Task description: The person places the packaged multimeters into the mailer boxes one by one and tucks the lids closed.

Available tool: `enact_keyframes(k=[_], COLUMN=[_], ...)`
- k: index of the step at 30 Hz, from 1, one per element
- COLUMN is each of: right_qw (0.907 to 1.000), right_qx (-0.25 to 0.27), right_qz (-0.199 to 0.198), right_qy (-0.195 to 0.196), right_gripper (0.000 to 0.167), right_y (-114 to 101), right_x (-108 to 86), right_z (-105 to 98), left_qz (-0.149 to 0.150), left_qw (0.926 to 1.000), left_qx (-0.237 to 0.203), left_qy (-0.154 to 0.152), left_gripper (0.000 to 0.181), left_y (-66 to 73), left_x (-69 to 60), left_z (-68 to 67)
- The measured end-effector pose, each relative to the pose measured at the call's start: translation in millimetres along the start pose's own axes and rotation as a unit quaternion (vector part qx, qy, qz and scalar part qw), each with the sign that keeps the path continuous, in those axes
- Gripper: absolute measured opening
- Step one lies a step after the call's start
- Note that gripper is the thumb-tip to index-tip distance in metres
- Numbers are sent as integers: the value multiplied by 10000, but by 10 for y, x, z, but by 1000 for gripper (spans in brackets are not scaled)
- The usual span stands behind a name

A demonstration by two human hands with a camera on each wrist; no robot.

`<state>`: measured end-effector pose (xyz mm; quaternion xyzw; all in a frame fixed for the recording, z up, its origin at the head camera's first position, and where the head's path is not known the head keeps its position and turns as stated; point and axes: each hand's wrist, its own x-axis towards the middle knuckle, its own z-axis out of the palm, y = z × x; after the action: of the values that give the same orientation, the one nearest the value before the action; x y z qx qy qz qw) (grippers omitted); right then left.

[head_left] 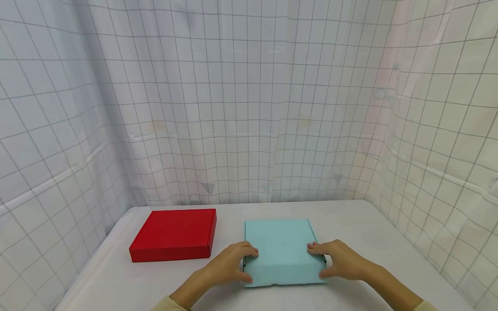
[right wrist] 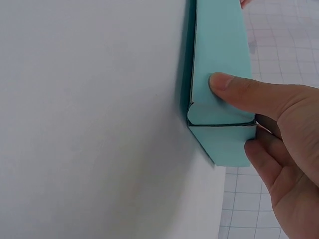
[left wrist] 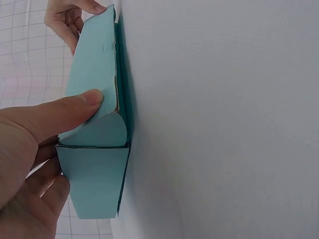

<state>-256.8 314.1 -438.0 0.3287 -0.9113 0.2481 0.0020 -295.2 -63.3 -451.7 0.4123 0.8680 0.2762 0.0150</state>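
A flat light blue cardboard box (head_left: pixel 279 242) lies on the white-covered table, its lid down and its front flap (head_left: pixel 285 274) slanting toward me. At its left front corner my left hand (head_left: pixel 229 264) grips the box, thumb against the front flap and fingers over the lid's edge. My right hand (head_left: pixel 342 261) holds the opposite corner in much the same way. Up close in the left wrist view, the left thumb (left wrist: pixel 75 108) presses the flap, whose lower edge stands a little off the box. In the right wrist view the right thumb (right wrist: pixel 239 88) lies on the flap too.
A closed red box (head_left: pixel 173 231) sits on the table to the left of the light blue one. White curtains (head_left: pixel 241 108) with a dark grid surround the table (head_left: pixel 350 224) at the back and both sides.
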Motion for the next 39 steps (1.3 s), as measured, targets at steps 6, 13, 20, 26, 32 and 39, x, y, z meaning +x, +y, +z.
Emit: enact_keyframes(k=[6,13,20,26,32,39], right_qw=[9996,9993,9987,9982,9963,9937], right_qx=[-273,-377,-491,-559,-817,-1033], right_qz=[-9,37,25,7,-56,-250], right_qy=[-14,43,137,240,272,367], right_gripper=[71,69,67,66,65,62], right_y=[21,34,27,20,39,43], right_x=[22,28,28,28,32,29], right_z=[16,50,59,64,95,121], left_qz=[-56,-81,-92,-87,-102,71], left_qw=[10000,9999,9998,9997,9991,9975], left_qx=[21,34,-1,76,285,543], left_qy=[54,139,175,230,305,437], left_gripper=[55,55,54,53,50,46], left_y=[-3,4,-1,6,18,-4], left_x=[1,-7,-5,8,16,17], left_z=[19,41,51,47,63,75])
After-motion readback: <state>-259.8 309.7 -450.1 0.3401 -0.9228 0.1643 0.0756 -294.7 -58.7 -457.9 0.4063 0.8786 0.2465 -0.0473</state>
